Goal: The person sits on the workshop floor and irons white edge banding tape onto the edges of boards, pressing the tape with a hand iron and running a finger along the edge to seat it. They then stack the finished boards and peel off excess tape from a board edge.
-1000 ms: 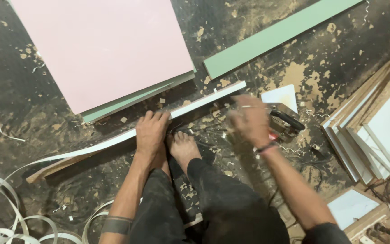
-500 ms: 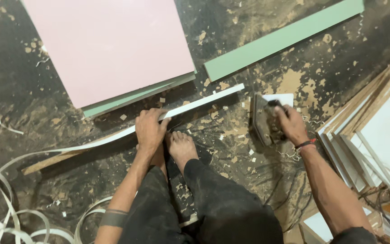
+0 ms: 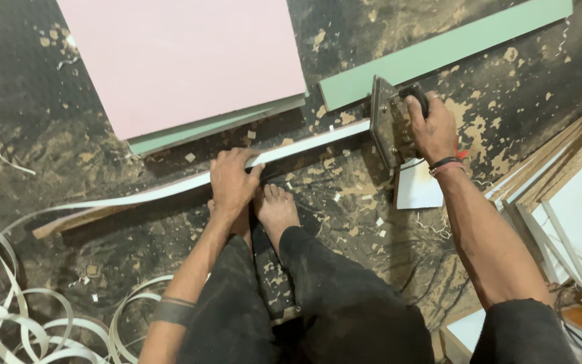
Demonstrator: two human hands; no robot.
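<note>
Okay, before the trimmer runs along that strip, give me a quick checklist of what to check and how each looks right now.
1. Strip held down: ok. The left hand presses the white strip to the floor.
2. Grip on tool: ok. The right hand wraps the trimmer handle.
3. Tool at strip end: ok. The trimmer sits at the strip's right end.
4. Foot clear of path: cannot tell. The bare foot lies just below the strip, close to the left hand.
5. Cord clear: cannot tell. Thin cords lie on the floor near the right forearm.
6. Floor along strip: not ok. Chips and sawdust are scattered there.
</note>
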